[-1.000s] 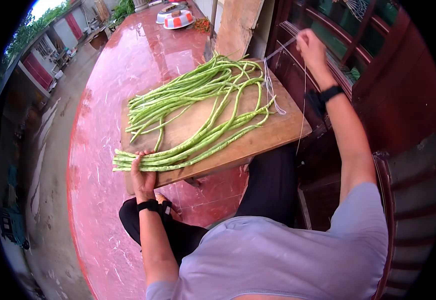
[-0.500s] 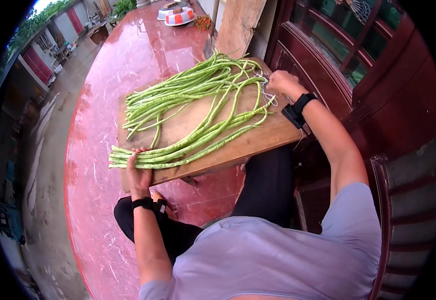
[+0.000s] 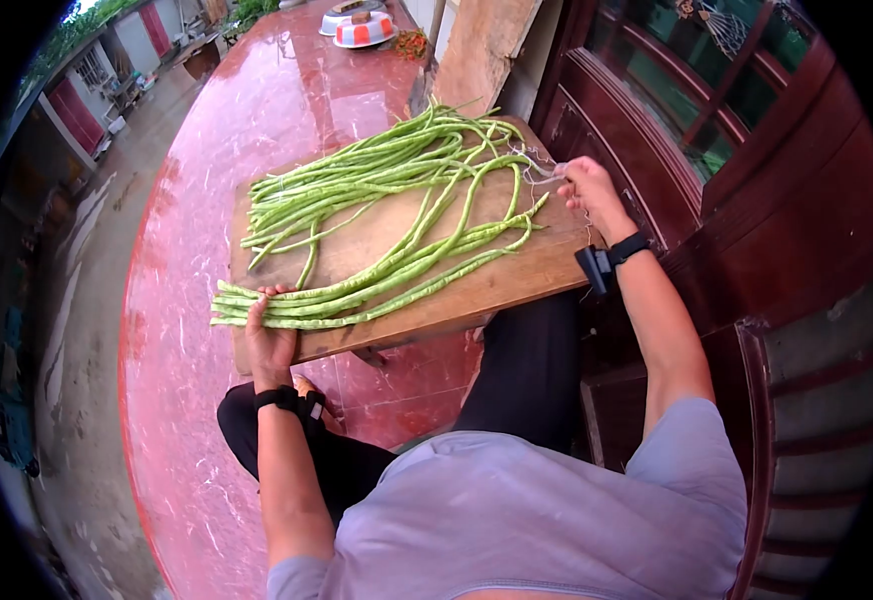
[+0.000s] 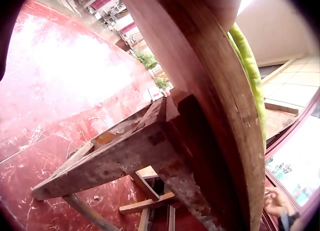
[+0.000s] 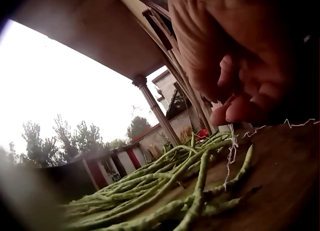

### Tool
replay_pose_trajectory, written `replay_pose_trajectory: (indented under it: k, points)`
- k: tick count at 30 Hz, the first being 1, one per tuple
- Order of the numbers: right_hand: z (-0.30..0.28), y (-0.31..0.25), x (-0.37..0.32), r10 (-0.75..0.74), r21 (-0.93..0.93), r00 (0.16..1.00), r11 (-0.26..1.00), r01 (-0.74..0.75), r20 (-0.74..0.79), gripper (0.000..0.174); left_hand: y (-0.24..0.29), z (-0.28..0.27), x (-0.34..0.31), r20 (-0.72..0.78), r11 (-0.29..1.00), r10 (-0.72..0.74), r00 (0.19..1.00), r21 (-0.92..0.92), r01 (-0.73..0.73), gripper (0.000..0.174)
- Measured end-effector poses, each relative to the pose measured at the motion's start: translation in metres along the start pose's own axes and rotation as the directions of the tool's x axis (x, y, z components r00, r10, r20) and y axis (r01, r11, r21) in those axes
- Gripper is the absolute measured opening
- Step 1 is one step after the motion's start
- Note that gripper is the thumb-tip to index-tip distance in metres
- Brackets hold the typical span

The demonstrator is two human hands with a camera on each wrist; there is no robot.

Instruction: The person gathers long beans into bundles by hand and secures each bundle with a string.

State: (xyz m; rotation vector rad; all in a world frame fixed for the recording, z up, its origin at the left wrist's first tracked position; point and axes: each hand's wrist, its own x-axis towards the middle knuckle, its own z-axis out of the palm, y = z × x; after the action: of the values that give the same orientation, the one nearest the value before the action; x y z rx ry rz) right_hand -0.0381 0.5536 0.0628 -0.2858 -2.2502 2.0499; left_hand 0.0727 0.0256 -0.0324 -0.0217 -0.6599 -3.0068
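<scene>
My left hand grips a small bunch of long green beans near one end, at the near left edge of a wooden board. Those beans stretch across the board to the right. Behind them lies a larger pile of long beans. At the board's right edge, my right hand pinches thin white string between thumb and fingers. In the right wrist view, crinkled string hangs from the fingertips over the bean ends. The left wrist view shows mostly the board's underside, with little of the hand.
The board rests on a wooden stool frame above a red marbled floor. A dark red door with glass panes stands close on the right. An orange-and-white basin sits at the far end.
My right hand has come down from above the board's right corner, where it held the string stretched, to the bean ends, then drawn slightly right. The left hand keeps its grip.
</scene>
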Motion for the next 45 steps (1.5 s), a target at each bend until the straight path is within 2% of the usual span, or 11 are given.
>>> replay_pose_trajectory:
  k: [3, 9, 15, 18, 22, 25, 27, 29, 33, 39, 45]
  points:
    - [-0.005, -0.069, -0.018, -0.226, 0.279, 0.974, 0.936, 0.213, 0.014, 0.009, 0.001, -0.002, 0.0, -0.024, 0.999, -0.023, 0.999, -0.041, 0.022, 0.021]
    - [-0.026, -0.174, -0.026, -0.607, 0.276, 0.793, 0.773, 0.571, 0.061, 0.014, 0.0, -0.007, 0.001, -0.006, 1.0, -0.002, 1.0, -0.024, 0.002, 0.021]
    - [-0.029, -0.245, -0.061, -0.667, 0.351, 0.678, 0.742, 0.571, 0.308, 0.017, -0.001, -0.006, 0.002, 0.002, 0.999, 0.003, 1.0, -0.034, -0.003, 0.02]
    - [-0.023, -0.255, -0.073, -0.689, 0.266, 0.695, 0.723, 0.637, 0.207, 0.019, -0.001, -0.005, 0.0, -0.003, 0.999, -0.004, 1.0, -0.046, 0.004, 0.02]
    - [-0.016, -0.255, -0.08, -0.511, -0.31, 0.834, 0.774, 0.551, 0.206, 0.015, -0.001, -0.006, -0.001, 0.007, 0.999, -0.002, 1.0, -0.054, 0.002, 0.02]
    - [-0.014, -0.223, -0.064, -0.387, -0.716, 0.808, 0.388, 0.58, 0.444, 0.018, -0.001, -0.004, -0.002, 0.002, 0.998, 0.009, 1.0, -0.063, -0.009, 0.021]
    - [-0.004, -0.213, -0.081, -0.447, -0.941, 0.863, 0.118, 0.318, 0.235, 0.02, -0.001, -0.006, -0.001, -0.001, 0.996, -0.004, 1.0, -0.084, 0.004, 0.022]
    - [-0.011, -0.194, -0.065, -0.383, -0.934, 0.878, 0.093, 0.346, 0.287, 0.023, 0.0, -0.007, 0.0, 0.008, 0.996, -0.008, 1.0, -0.084, 0.009, 0.022]
    - [-0.003, -0.186, -0.052, -0.542, -0.881, 0.82, 0.279, 0.382, 0.183, 0.02, 0.0, -0.002, -0.001, -0.066, 0.997, -0.015, 0.998, -0.073, 0.01, 0.022]
    - [0.031, -0.178, -0.051, -0.137, -0.455, 0.946, 0.85, 0.264, 0.292, 0.015, -0.002, 0.043, -0.004, 0.048, 0.995, 0.042, 0.998, 0.093, -0.046, 0.025]
    - [0.07, -0.139, -0.038, 0.072, -0.379, 0.879, 0.916, 0.128, 0.471, 0.012, 0.0, 0.145, -0.008, 0.183, 0.852, -0.112, 0.977, 0.523, 0.0, 0.033]
